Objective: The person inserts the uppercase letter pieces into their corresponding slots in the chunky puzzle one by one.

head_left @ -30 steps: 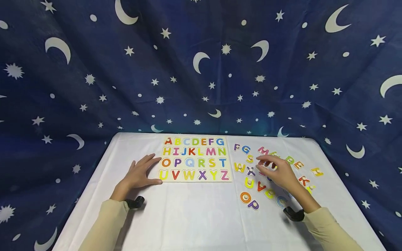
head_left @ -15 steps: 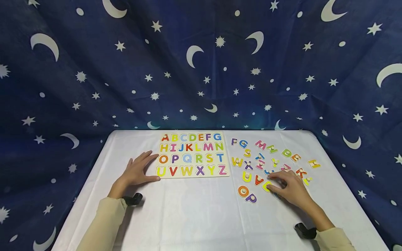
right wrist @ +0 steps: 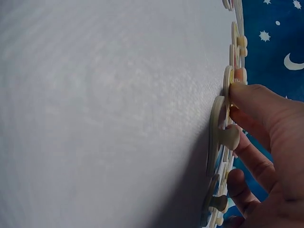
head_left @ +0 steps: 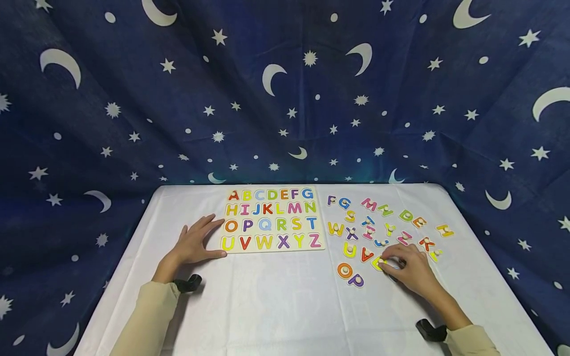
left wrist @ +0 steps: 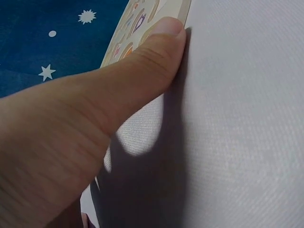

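A wooden alphabet puzzle board [head_left: 289, 250] lies on the table, with the knobbed A [head_left: 233, 196] in its top-left slot. My left hand [head_left: 191, 244] rests at the board's left side, fingers spread and fairly straight; the thumb [left wrist: 164, 45] touches its edge in the left wrist view. To the right, my right hand [head_left: 414, 269] pinches the knob of the yellow letter B piece [head_left: 376, 265] between thumb and index finger, the piece low at the cloth. Another knobbed piece [right wrist: 216, 135] sits just under that hand in the right wrist view, mostly hidden in the head view.
Several loose knobbed letters spread around the right hand, among them a red A-like V [head_left: 366, 255], an orange O [head_left: 345, 271], a purple P [head_left: 356, 281] and a yellow U [head_left: 349, 250]. White cloth [head_left: 276, 306] covers the table; a dark starry curtain [head_left: 249, 89] hangs behind.
My right hand has come down and toward me from above the middle letters to the yellow B and now pinches its knob. The left hand stays at the board; the head view has shifted slightly.
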Demonstrator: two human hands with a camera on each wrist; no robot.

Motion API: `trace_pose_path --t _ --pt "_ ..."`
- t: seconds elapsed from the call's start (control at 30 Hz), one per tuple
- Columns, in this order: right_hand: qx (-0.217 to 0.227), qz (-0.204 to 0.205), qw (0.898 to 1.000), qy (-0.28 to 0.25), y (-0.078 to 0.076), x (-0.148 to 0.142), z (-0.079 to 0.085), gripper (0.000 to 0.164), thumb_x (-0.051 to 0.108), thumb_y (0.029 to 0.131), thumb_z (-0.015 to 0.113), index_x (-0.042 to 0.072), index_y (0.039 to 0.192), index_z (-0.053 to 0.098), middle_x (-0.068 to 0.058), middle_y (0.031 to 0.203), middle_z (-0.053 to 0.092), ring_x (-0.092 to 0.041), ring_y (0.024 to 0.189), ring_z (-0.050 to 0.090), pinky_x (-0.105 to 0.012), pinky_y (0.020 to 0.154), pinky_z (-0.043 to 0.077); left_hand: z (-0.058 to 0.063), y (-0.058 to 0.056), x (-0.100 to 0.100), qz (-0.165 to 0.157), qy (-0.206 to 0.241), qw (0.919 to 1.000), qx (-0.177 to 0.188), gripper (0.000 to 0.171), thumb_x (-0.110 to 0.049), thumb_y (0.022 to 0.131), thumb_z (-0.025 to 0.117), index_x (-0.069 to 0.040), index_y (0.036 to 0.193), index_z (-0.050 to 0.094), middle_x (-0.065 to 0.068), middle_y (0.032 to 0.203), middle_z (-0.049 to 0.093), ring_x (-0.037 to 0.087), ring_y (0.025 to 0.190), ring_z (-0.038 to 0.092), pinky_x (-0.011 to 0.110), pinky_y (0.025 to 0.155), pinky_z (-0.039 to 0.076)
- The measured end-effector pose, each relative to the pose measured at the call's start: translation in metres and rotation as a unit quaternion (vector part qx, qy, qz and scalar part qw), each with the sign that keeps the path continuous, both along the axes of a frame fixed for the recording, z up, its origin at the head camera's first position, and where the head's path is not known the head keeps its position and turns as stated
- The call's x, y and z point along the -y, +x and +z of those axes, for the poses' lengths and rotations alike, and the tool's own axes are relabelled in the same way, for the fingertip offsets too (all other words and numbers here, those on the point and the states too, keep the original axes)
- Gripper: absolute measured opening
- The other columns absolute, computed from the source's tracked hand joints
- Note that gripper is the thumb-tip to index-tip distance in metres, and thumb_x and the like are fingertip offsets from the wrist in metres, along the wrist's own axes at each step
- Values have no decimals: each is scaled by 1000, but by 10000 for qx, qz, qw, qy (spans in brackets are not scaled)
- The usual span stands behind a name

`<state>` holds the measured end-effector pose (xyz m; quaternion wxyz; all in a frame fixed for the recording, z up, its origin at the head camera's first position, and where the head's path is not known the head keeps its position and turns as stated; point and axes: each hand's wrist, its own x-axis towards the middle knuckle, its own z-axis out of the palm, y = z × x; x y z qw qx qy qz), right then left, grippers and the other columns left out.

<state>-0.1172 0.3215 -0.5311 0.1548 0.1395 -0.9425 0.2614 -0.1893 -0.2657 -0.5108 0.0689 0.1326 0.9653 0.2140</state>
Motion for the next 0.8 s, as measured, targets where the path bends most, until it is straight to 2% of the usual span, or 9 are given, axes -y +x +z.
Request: trace_pose_path --t 0.4,0.63,0.8 --pt "171 -147 9997 -122 0 1 2 28 10 69 94 22 86 76 -1 98 75 -13 84 50 -35 71 27 4 2 0 6 24 10000 -47 100 -58 73 87 -18 154 46 20 164 32 46 151 23 80 114 6" --pt "-26 -146 9998 -155 2 4 3 28 8 68 95 19 85 77 2 93 76 -15 86 56 -32 73 34 2 4 0 66 21 10000 18 100 -59 72 87 -18 155 46 21 164 31 46 151 23 80 115 5" --pt "126 -179 9995 -216 1 5 10 26 5 73 91 17 91 77 1 97 75 -13 83 53 -28 71 39 2 4 0 66 2 10000 24 100 -58 73 87 -18 155 46 20 164 31 46 151 23 79 115 5"
